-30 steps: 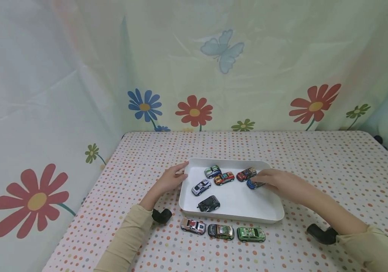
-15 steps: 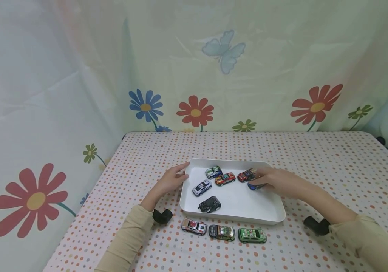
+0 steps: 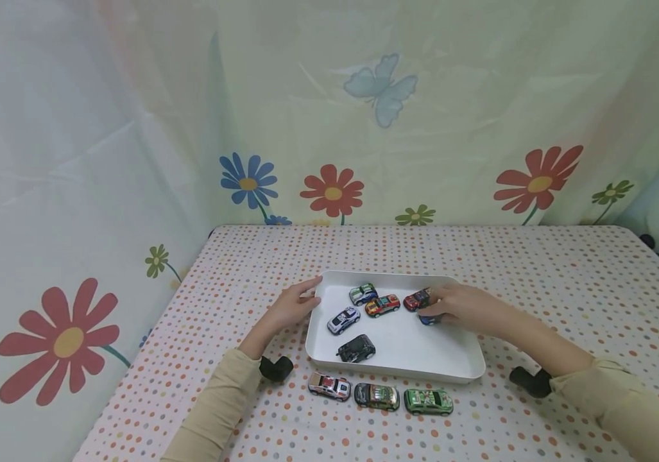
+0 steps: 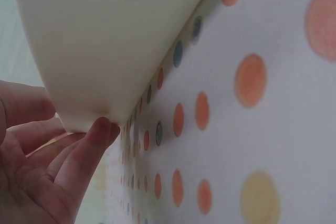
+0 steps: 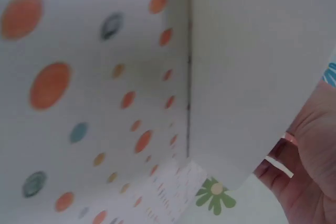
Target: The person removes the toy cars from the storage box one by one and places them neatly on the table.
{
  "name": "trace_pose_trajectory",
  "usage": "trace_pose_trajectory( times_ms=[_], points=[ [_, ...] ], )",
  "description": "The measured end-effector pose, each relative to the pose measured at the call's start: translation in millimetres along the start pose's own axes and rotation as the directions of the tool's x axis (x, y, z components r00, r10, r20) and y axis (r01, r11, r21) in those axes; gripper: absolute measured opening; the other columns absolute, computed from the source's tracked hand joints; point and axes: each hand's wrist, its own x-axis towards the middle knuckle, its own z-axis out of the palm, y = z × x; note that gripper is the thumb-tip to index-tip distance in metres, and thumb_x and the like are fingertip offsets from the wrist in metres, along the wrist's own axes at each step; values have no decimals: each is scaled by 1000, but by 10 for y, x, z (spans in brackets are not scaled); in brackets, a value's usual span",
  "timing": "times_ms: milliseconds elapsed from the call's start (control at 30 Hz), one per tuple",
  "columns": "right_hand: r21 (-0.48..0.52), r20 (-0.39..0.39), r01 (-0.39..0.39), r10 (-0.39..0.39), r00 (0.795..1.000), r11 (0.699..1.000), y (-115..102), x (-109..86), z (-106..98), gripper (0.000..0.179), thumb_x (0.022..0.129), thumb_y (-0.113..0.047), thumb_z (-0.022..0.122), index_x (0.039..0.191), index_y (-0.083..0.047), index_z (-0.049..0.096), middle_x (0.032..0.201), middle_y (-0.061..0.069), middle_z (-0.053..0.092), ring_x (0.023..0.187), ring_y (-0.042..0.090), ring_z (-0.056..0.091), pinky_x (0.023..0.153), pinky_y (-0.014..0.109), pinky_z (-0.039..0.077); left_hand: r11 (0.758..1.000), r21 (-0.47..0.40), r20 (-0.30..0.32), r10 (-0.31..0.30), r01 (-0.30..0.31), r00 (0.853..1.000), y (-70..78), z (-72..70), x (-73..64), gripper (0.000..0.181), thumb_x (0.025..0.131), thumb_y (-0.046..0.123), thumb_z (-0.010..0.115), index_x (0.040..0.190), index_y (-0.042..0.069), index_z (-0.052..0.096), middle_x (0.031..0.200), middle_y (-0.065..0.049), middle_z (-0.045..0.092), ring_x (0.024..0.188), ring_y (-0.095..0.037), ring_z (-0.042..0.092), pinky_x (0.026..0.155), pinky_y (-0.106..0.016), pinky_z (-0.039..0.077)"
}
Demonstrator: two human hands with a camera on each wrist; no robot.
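A white tray (image 3: 416,350) holds several small toy cars. The left hand (image 3: 290,307) is at its far left corner, the thumb at the rim and fingertips (image 4: 100,129) against the outer wall in the left wrist view. The right hand (image 3: 461,307) reaches over the right wall, its thumb and fingers closed about a blue toy car (image 3: 430,319), mostly hidden beneath them. The red toy car (image 3: 416,299) lies just beyond, partly covered by the fingers. In the right wrist view, the tray's wall hides part of the right hand (image 5: 310,156).
To the left inside the tray lie a green-and-white car (image 3: 362,294), an orange-red car (image 3: 383,305), a white car (image 3: 343,319) and a black car (image 3: 356,348). In front, a row of three cars, with a green one (image 3: 428,402) at its right end, rests on the dotted tablecloth (image 3: 508,423).
The right hand has shifted slightly left and its fingers have closed further over the blue car, covering more of it and of the red one. The left hand stays at the tray's corner.
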Motion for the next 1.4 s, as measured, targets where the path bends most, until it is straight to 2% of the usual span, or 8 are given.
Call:
trace_pose_trajectory(
  times_ms=[333, 733, 900, 1033, 1133, 1233, 1300, 1400],
  points=[
    [-41, -44, -21, 19, 999, 999, -105, -46, -68, 32, 75, -3, 76, 105, -16, 74, 92, 2, 60, 82, 20, 58, 70, 34, 54, 1000, 0, 1, -1, 1, 1000, -18, 15, -12, 47, 96, 7, 51, 142, 1, 38, 144, -18, 34, 119, -38, 46, 93, -38, 46],
    [119, -142, -82, 98, 985, 990, -391, -532, -228, 43, 73, -6, 78, 113, -19, 71, 93, -6, 62, 81, 12, 58, 68, 31, 54, 1000, 16, -10, 0, 0, 1000, -35, 18, -21, 46, 96, 8, 52, 141, 2, 40, 144, -17, 35, 118, -37, 48, 92, -37, 47],
    [152, -248, 1, 37, 968, 988, -487, -786, -221, 52, 67, -5, 81, 115, -23, 70, 96, -9, 61, 81, 10, 57, 63, 28, 53, 1000, 8, -10, 4, -4, 1000, -19, 4, -5, 47, 96, 7, 51, 141, 2, 40, 144, -17, 35, 117, -38, 48, 91, -37, 48],
    [135, -356, 87, -34, 934, 987, -574, -977, -174, 35, 88, -39, 60, 119, -25, 67, 97, -12, 60, 80, 7, 57, 60, 22, 52, 1000, -3, 2, 20, -20, 1000, -20, 4, -4, 47, 97, 6, 51, 141, 0, 39, 145, -18, 34, 118, -39, 47, 91, -38, 48],
    [120, -390, 120, -65, 919, 986, -654, -1070, -118, 50, 95, -48, 28, 119, -26, 66, 97, -13, 59, 78, 4, 56, 60, 14, 48, 1000, -5, 3, 24, -24, 1000, -13, 4, -6, 47, 97, 6, 50, 142, 0, 38, 144, -19, 34, 118, -39, 47, 91, -39, 48],
    [152, -326, 113, -59, 944, 982, -716, -1127, -56, 33, 90, -40, 58, 119, -27, 66, 96, -14, 58, 77, 2, 55, 58, 14, 48, 1000, -6, 1, 20, -20, 1000, -2, 2, -7, 47, 97, 6, 50, 142, 0, 38, 144, -19, 34, 118, -38, 47, 91, -39, 48],
    [174, -274, 102, -52, 960, 979, -733, -1147, -2, 41, 79, -25, 74, 119, -27, 66, 97, -14, 59, 78, 2, 55, 58, 17, 50, 1000, -11, 0, 15, -15, 1000, -1, 3, -3, 47, 97, 6, 50, 142, 1, 38, 144, -19, 34, 119, -38, 46, 92, -38, 47],
    [210, -207, 85, -41, 978, 974, -740, -1154, 70, 60, 66, -7, 80, 120, -27, 66, 98, -14, 58, 80, 2, 55, 59, 23, 53, 1000, -18, -2, 7, -7, 1000, -11, 9, -2, 47, 97, 6, 50, 142, 1, 38, 145, -18, 33, 119, -38, 46, 92, -38, 47]
  ],
)
